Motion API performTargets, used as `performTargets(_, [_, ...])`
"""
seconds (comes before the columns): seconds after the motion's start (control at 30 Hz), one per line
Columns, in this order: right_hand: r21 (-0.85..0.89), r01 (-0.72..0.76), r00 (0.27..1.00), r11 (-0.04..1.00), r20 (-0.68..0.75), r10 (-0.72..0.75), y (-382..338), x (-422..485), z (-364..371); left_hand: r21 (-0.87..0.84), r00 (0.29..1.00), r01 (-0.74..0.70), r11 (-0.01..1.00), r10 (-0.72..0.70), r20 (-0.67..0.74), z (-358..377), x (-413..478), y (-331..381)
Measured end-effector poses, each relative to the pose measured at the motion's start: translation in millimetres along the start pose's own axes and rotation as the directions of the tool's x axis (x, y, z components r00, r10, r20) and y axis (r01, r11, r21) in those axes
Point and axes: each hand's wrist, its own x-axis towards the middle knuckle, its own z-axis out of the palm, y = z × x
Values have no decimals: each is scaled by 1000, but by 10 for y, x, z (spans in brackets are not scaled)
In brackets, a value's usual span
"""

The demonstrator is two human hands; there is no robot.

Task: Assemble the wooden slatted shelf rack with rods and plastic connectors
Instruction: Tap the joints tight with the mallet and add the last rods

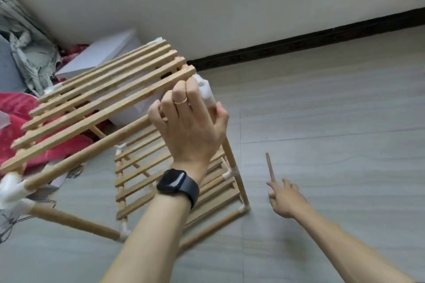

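Note:
A wooden slatted rack (103, 99) stands tilted on the grey floor, with an upper slat shelf and a lower slat shelf (149, 174) joined by wooden rods and white plastic connectors. My left hand (188, 126) grips the rack's upper right corner, fingers curled over the slat ends and thumb beside a white connector (205, 91). Down on the floor to the right, my right hand (286, 200) pinches the near end of a thin loose wooden rod (269, 166). Another white connector (11, 187) sits at the rack's near left corner.
A white box (101, 53) leans by the wall behind the rack. Red cloth (20, 108) and patterned grey fabric (34, 57) lie at the left. A dark skirting board (299, 39) runs along the white wall. Grey floor (333, 110) spreads to the right.

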Motion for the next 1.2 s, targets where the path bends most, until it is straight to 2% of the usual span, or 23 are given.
performTargets(0.1, [-192, -21, 999, 981, 41, 29, -25, 317, 150, -38, 998, 5, 999, -8, -68, 155, 31, 67])
performTargets(0.2, [-234, -28, 996, 972, 73, 46, -11, 367, 297, -25, 997, -18, 1000, 16, -78, 173, 28, 8])
performTargets(0.27, [-141, -44, 993, 989, 105, 59, -32, 296, 314, -27, 998, -14, 1000, 13, -63, 135, 10, 2])
performTargets(0.37, [191, -77, 992, 979, 111, 56, -157, 59, 57, -53, 1000, 19, 998, -19, 11, 22, -10, 9])
performTargets(0.47, [603, 5, 999, 798, -43, 26, -238, -291, -425, -81, 995, 80, 994, -75, 61, -180, -83, -16])
performTargets(0.53, [709, 148, 978, 689, -208, 3, -304, -606, -832, -124, 993, 79, 989, -66, 101, -347, -123, -62])
performTargets(0.6, [732, 307, 918, 608, -397, 15, -378, -953, -1262, -169, 985, 74, 983, -46, 166, -527, -134, -115])
performTargets(0.7, [710, 480, 820, 515, -572, 24, -519, -1532, -1874, -251, 965, 115, 961, -48, 259, -810, -148, -178])
performTargets(0.8, [570, 598, 695, 564, -719, -10, -686, -2057, -2327, -334, 939, 91, 938, 31, 342, -1039, -142, -273])
performTargets(0.87, [526, 639, 668, 561, -741, -67, -843, -2305, -2536, -377, 904, 90, 922, 83, 418, -1142, -66, -383])
performTargets(0.97, [575, 672, 717, 467, -662, -216, -1090, -2485, -2713, -356, 814, 201, 913, 46, 579, -1218, 103, -570])
performTargets(1.03, [639, 636, 767, 433, -588, -258, -1230, -2543, -2791, -251, 752, 174, 952, 35, 658, -1211, 149, -644])
performTargets(1.1, [649, 571, 817, 502, -510, -271, -1331, -2563, -2845, -175, 764, 107, 979, 32, 644, -1188, 125, -654])
performTargets(1.2, [619, 533, 843, 578, -448, -298, -1429, -2574, -2888, -145, 815, 97, 985, 5, 579, -1178, 65, -578])
